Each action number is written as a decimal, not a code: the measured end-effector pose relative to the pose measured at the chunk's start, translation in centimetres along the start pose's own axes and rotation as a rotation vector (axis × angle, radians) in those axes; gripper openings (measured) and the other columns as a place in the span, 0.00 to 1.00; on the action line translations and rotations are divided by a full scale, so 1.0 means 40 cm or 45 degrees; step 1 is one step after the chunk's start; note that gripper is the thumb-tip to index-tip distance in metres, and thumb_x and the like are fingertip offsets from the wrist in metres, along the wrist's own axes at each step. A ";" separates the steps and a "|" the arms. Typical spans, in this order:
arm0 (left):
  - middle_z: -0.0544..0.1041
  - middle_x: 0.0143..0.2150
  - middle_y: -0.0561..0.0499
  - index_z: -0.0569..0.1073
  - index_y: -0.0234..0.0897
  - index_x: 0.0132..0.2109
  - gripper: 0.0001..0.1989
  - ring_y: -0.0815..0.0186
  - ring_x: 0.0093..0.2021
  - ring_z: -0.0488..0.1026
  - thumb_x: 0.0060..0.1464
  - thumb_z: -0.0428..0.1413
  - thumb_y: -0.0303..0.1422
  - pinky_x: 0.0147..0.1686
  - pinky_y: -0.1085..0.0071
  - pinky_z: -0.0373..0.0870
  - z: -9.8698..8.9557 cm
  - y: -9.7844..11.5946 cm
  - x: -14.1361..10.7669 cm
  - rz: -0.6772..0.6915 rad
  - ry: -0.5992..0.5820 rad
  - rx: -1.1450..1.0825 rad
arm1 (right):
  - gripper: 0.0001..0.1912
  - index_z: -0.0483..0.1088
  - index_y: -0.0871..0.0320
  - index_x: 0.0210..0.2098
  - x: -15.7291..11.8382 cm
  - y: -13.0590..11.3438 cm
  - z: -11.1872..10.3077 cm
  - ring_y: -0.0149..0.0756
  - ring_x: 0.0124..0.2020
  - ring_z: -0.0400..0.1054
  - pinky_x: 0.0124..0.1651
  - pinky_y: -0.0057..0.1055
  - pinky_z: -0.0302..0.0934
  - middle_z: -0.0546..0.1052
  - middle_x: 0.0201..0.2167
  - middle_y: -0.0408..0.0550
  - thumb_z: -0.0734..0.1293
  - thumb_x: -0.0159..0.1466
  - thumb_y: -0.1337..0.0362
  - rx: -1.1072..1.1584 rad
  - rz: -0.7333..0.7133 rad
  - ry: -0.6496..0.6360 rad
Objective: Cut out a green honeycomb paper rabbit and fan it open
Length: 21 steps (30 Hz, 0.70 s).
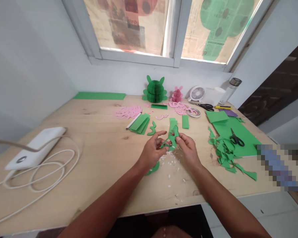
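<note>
A curvy green paper cutout (173,142) is held up between my two hands over the middle of the table. My left hand (152,148) pinches its left side, the index finger raised. The thumb and fingers of my right hand (187,145) are closed on its right edge. Under my left wrist another green paper piece (154,168) lies partly hidden. Small white paper bits (172,163) are scattered on the wood below. Just beyond my hands are a wavy green cutout (152,129) and a stack of green paper strips (140,124).
Green scraps (224,152) and black scissors (236,137) lie at right on a green sheet (248,142). Pink scraps (129,112), a tape roll (193,112), a green honeycomb paper figure (155,91) and a small fan (197,94) stand farther back. A power bank (37,148) with cable is left.
</note>
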<state>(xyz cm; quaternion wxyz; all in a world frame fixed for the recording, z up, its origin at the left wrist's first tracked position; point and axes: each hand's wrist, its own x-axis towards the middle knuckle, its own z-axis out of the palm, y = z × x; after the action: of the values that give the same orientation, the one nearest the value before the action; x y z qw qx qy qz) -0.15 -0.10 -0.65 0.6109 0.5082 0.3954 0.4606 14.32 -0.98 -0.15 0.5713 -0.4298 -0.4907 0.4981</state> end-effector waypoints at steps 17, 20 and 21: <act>0.68 0.54 0.43 0.68 0.40 0.48 0.17 0.58 0.56 0.65 0.49 0.56 0.24 0.50 0.58 0.67 -0.005 0.022 -0.026 1.103 0.246 0.924 | 0.10 0.63 0.58 0.21 0.001 -0.002 0.001 0.27 0.21 0.56 0.26 0.25 0.50 0.63 0.18 0.37 0.66 0.53 0.59 -0.166 0.089 0.134; 0.68 0.54 0.44 0.72 0.39 0.36 0.07 0.54 0.59 0.60 0.50 0.55 0.23 0.53 0.54 0.64 0.000 0.024 -0.030 1.325 0.254 1.155 | 0.10 0.64 0.58 0.22 0.001 0.002 -0.001 0.28 0.21 0.56 0.27 0.26 0.51 0.63 0.18 0.37 0.65 0.54 0.59 -0.229 0.038 0.141; 0.68 0.54 0.44 0.72 0.38 0.35 0.06 0.53 0.60 0.59 0.50 0.55 0.23 0.53 0.53 0.64 0.001 0.022 -0.029 1.324 0.257 1.213 | 0.10 0.63 0.58 0.22 0.001 0.004 -0.001 0.28 0.21 0.56 0.27 0.26 0.51 0.63 0.18 0.37 0.65 0.54 0.59 -0.248 0.022 0.141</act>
<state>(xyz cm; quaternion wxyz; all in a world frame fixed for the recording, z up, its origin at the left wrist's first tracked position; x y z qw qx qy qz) -0.54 -1.17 0.23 -0.0162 0.7975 0.3147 0.5145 14.35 -0.90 -0.31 0.5486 -0.5144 -0.5008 0.4285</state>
